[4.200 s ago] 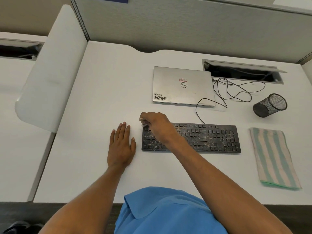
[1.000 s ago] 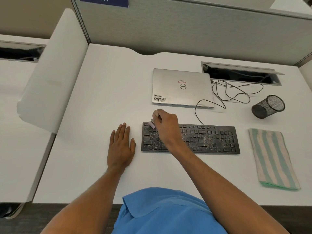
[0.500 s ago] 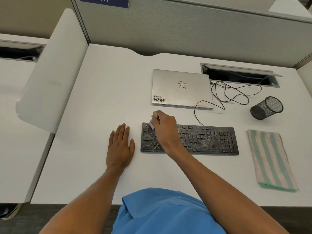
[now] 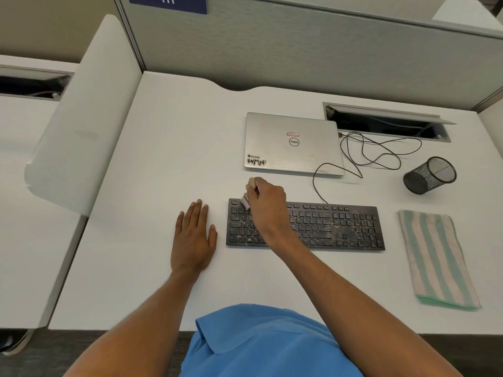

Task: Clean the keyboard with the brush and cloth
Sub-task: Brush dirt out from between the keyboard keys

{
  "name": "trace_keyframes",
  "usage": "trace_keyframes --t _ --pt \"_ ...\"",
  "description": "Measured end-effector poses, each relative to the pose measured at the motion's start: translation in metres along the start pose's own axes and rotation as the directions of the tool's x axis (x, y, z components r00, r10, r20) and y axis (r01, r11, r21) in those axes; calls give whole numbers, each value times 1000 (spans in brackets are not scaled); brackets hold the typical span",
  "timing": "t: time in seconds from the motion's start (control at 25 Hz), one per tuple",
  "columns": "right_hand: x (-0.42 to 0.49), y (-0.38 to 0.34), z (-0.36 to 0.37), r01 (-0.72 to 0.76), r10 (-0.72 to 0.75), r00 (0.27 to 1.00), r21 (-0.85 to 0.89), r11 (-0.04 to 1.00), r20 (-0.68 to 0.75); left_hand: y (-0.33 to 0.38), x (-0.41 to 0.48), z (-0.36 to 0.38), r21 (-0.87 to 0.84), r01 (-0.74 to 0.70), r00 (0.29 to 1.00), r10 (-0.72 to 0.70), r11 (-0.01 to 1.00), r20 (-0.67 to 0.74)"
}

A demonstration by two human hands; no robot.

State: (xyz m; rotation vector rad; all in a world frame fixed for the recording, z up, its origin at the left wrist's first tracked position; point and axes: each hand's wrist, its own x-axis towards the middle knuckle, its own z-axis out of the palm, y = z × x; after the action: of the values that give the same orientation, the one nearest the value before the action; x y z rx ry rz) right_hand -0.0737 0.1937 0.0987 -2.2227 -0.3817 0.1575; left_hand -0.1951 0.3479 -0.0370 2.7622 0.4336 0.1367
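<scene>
A black keyboard (image 4: pixel 334 227) speckled with pale dust lies on the white desk (image 4: pixel 168 159). My right hand (image 4: pixel 268 206) grips a small brush (image 4: pixel 247 200) with a light handle, its pale bristles on the keys at the keyboard's upper left corner. My left hand (image 4: pixel 194 235) lies flat on the desk, fingers straight, just left of the keyboard and apart from it. A folded cloth (image 4: pixel 435 257) with green and beige stripes rests to the right of the keyboard.
A closed silver laptop (image 4: pixel 292 144) sits behind the keyboard. The keyboard's black cable (image 4: pixel 375 151) loops toward an open cable tray (image 4: pixel 386 123). A black mesh cup (image 4: pixel 430 175) lies tipped at the right. A white divider panel (image 4: pixel 81 110) borders the desk's left side.
Over four seconds my right hand shifted the brush slightly right along the top-left keys. In the last second it has barely moved. My left hand stayed flat.
</scene>
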Motion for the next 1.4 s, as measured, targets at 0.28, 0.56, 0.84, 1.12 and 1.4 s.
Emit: trace_keyframes --t 0.28,0.56,0.84,1.12,1.4 --pt "-6 8 -11 -54 53 998 46 997 30 -1 1 1 -2 -5 1000 5 1000 -10" --pt "-3 8 -7 -40 43 997 39 998 -70 0 0 0 -10 -6 1000 6 1000 -10" --pt "-7 8 -14 -79 79 997 -7 997 -11 0 0 -1 -17 -3 1000 3 1000 -14" --pt "-9 12 -8 -24 23 1000 -71 997 -19 1 0 -1 -6 -1 1000 1 1000 -2" --pt "-11 -8 -23 -61 61 996 4 998 59 1 1 -2 -17 3 1000 -3 1000 3"
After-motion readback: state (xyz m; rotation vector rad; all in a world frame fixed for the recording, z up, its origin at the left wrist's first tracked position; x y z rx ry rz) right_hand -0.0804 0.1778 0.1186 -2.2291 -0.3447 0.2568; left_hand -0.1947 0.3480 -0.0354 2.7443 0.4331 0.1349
